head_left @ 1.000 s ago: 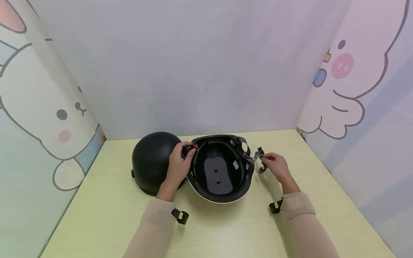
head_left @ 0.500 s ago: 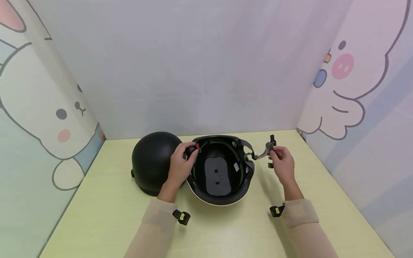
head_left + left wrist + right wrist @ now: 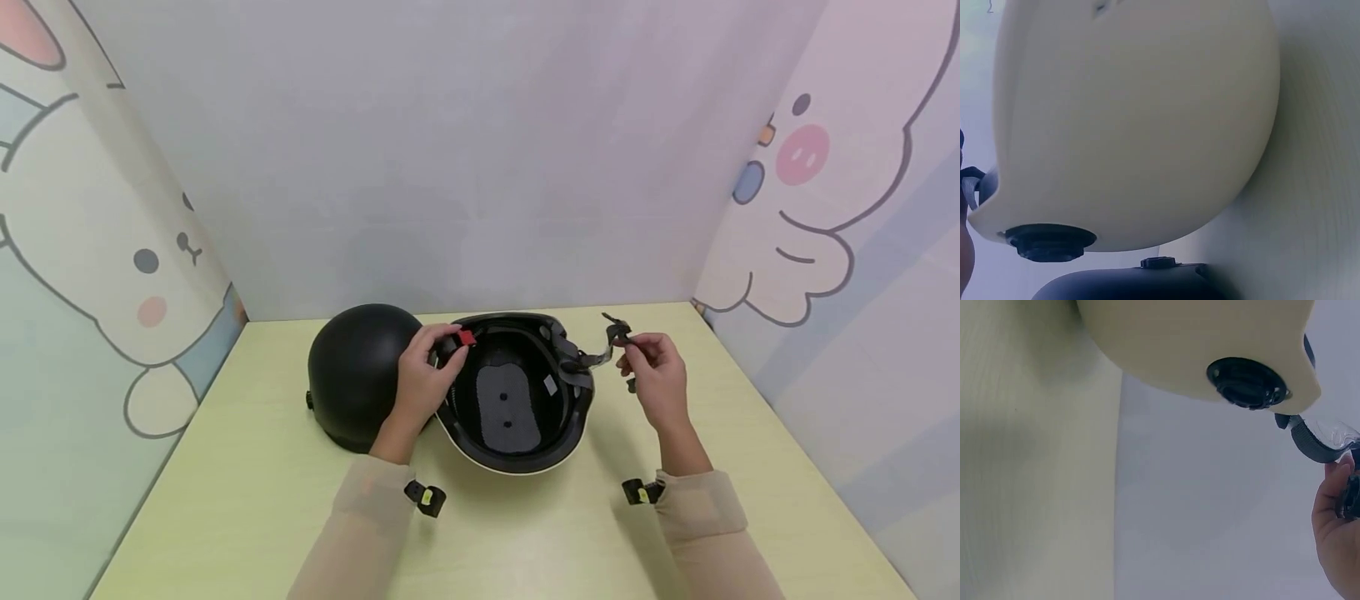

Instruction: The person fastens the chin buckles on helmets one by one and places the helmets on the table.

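Note:
An upturned helmet (image 3: 508, 408) with a black lining and grey pad lies on the table; its outer shell looks cream in the left wrist view (image 3: 1135, 125). At its left rim my left hand (image 3: 420, 379) pinches a black buckle piece with a red tab (image 3: 467, 337). On the other side, my right hand (image 3: 662, 382) holds the end of the chin strap (image 3: 596, 360) between thumb and fingers, raised off the rim. The right wrist view shows that strap (image 3: 1311, 445) hanging in a curve from the shell to the fingers.
A black helmet (image 3: 356, 375) sits dome up, close on the left of the upturned one. Black round fittings (image 3: 1247, 382) stick out from the cream shell. The pale yellow table (image 3: 525, 542) meets a grey back wall (image 3: 465, 167) and printed side walls.
My right hand has moved outward and slightly up with the strap, which twists and shifts in its fingers. The left hand has moved slightly right, and the red tab shows more.

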The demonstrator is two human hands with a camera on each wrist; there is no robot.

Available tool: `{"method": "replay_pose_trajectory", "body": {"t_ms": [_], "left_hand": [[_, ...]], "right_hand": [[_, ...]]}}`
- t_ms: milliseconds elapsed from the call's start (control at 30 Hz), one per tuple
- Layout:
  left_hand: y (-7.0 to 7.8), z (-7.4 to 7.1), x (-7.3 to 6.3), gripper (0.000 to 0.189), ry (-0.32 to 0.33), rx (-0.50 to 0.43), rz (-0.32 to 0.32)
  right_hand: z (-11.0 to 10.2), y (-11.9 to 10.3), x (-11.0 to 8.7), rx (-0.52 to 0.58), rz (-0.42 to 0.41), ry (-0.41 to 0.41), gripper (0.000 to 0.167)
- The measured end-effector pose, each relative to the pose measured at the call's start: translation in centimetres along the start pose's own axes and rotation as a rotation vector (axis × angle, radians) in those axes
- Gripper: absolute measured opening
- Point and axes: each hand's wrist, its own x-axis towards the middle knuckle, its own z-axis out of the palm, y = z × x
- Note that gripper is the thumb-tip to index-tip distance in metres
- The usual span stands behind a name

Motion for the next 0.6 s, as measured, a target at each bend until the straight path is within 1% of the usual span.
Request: {"method": "replay_pose_trajectory", "body": {"t_ms": [133, 167, 267, 367, 400, 500, 600], "left_hand": [[2.5, -0.3, 0.4, 0.026, -0.032, 0.005, -0.013], [3.0, -0.3, 0.5, 0.025, -0.039, 0.007, -0.027], [1.6, 0.0, 0.1, 0.024, -0.064, 0.011, -0.056], [-0.5, 0.3, -0.5, 0.024, -0.085, 0.013, -0.080], [-1.2, 0.3, -0.7, 0.024, -0.088, 0.016, -0.077], [-1.3, 0.3, -0.8, 0.024, -0.083, 0.024, -0.083], [-1.3, 0.3, -0.9, 0.024, -0.075, 0.023, -0.087]], "right_hand": [[0.4, -0.7, -0.3, -0.006, 0.022, -0.012, 0.008], [0.4, -0.8, -0.3, -0.016, 0.025, -0.010, 0.008], [0.5, -0.7, -0.4, -0.046, 0.025, -0.002, 0.009], [0.5, -0.4, -0.4, -0.048, 0.035, 0.011, 0.010], [0.5, -0.3, -0.4, -0.044, 0.041, 0.015, 0.010], [0.4, 0.0, -0.5, -0.048, 0.063, 0.024, 0.013], [0.3, 0.2, -0.6, -0.010, 0.071, 0.019, 0.018]]}}
